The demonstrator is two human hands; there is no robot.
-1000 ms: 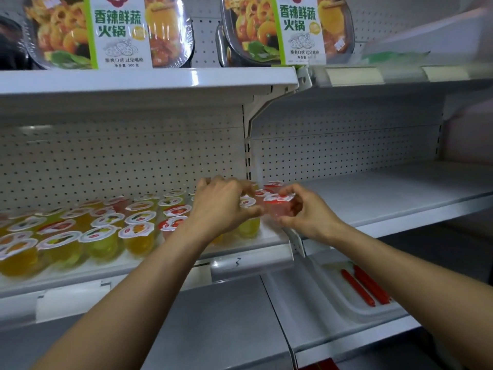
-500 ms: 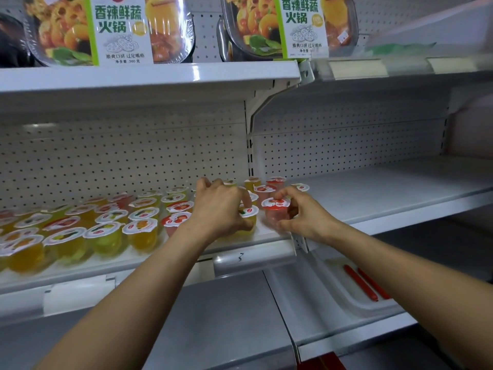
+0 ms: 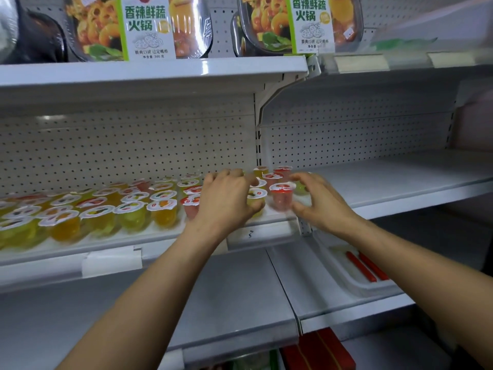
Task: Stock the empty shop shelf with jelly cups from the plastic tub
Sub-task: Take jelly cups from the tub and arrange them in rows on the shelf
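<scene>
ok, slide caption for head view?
Restocking: left hand and right hand at the right end of the jelly cups lined up on the shelf.

Rows of jelly cups point(image 3: 133, 209) fill the left shelf bay point(image 3: 112, 240) nearly from back panel point(image 3: 133, 148) to front lip point(image 3: 40, 265). The right bay point(image 3: 400, 177) lies bare, with open height beneath the upper shelf point(image 3: 386, 78)

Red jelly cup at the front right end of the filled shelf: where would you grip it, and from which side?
Pinch the side wall of the red jelly cup just under its wider lid rim, coming from the front right. It stands upright near the shelf edge, a yellow cup close on its left and more cups behind, so probably only those sides are free.
</scene>
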